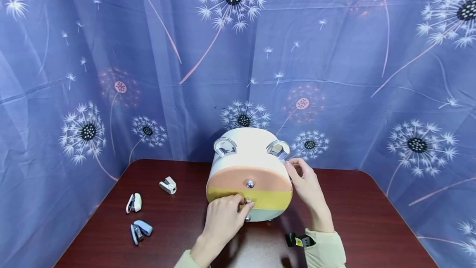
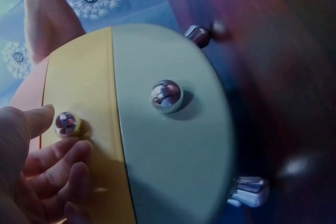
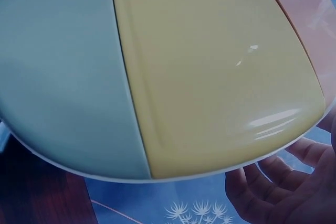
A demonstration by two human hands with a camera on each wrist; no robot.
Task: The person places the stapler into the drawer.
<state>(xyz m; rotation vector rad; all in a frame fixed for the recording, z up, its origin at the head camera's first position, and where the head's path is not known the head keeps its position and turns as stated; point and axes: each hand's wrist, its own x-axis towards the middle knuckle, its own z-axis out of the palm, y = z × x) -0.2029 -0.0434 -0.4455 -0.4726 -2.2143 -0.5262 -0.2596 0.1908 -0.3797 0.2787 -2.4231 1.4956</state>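
A rounded white storage box (image 1: 253, 146) stands upright on the table, its front split into a pink, a yellow and a pale green drawer, each with a shiny silver knob. My left hand (image 1: 224, 217) is at the yellow drawer (image 1: 267, 199), with thumb and index finger around its knob (image 2: 67, 123). Below it, the green drawer (image 2: 157, 156) sits flush with the yellow one. My right hand (image 1: 305, 183) rests against the box's right side, fingers (image 3: 281, 174) reaching behind the rim with a loose bend.
Toward the table's left lie a white stapler (image 1: 168, 185), a cream stapler (image 1: 134, 203) and a blue stapler (image 1: 141, 231). Two silver ear-like rings (image 1: 225, 147) stick up from the box. A blue dandelion-print curtain (image 1: 178, 106) hangs behind the dark red table (image 1: 364, 218).
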